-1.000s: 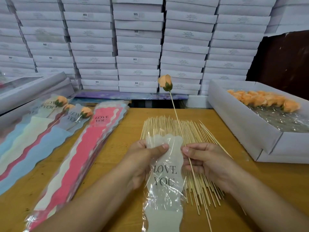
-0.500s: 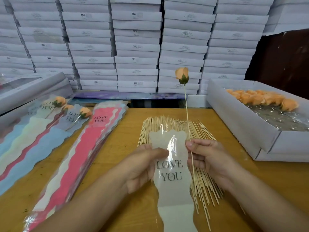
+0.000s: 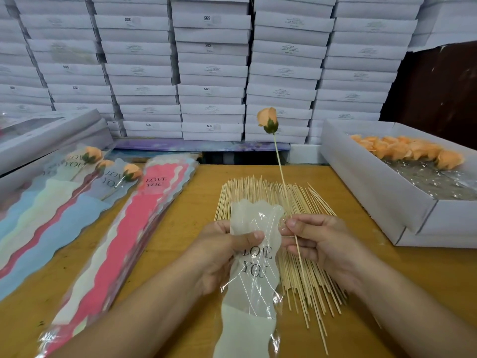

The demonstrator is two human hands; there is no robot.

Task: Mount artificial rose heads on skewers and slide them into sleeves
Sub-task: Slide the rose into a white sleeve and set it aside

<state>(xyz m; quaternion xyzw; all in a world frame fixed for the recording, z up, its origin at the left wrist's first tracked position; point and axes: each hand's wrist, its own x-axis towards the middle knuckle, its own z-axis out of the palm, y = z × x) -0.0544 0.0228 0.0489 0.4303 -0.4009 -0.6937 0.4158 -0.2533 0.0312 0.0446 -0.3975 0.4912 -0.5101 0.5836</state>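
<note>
The "LOVE YOU" sleeve (image 3: 254, 257) is pinched by the left hand (image 3: 222, 254); the skewered rose (image 3: 268, 120) is gripped by the right hand (image 3: 317, 244). The sleeve mouth must be opened next, probably.

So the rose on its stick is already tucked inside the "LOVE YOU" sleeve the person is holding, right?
Not quite. In the head view the rose on its skewer is outside the sleeve: the right hand pinches the skewer beside it, the flower standing well above, while the left hand holds the sleeve.
</note>
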